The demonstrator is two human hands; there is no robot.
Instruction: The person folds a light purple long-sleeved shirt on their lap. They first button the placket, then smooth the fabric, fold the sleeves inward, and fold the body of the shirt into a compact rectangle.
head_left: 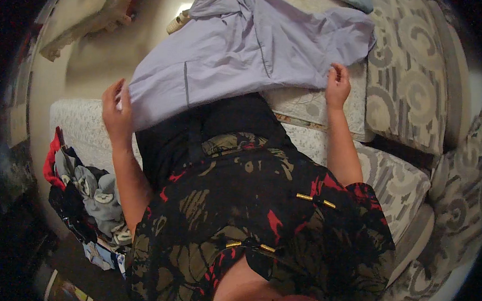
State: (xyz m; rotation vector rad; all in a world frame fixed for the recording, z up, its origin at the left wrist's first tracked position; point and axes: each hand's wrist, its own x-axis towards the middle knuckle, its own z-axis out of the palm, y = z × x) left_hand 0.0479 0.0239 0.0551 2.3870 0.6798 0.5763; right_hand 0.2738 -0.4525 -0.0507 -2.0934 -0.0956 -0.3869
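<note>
A pale lavender garment [224, 58] with dark narrow strips lies spread over my lap and the seat in front of me. My left hand [118, 102] grips its near left corner between thumb and fingers. At the near right edge, my right hand [339, 84] has its fingers curled against the cloth, pinching it. Between the two hands the near edge runs fairly straight across my black trousers [234, 118]. Farther off, the cloth is bunched and wrinkled, and its far end passes out of the top of the view.
A patterned sofa [407, 72] curves along my right side. Several crumpled clothes [94, 193], grey, black and red, are heaped at my left. A wooden table [86, 19] stands at the far left. One beige perforated shoe [177, 23] shows beside the garment's far edge.
</note>
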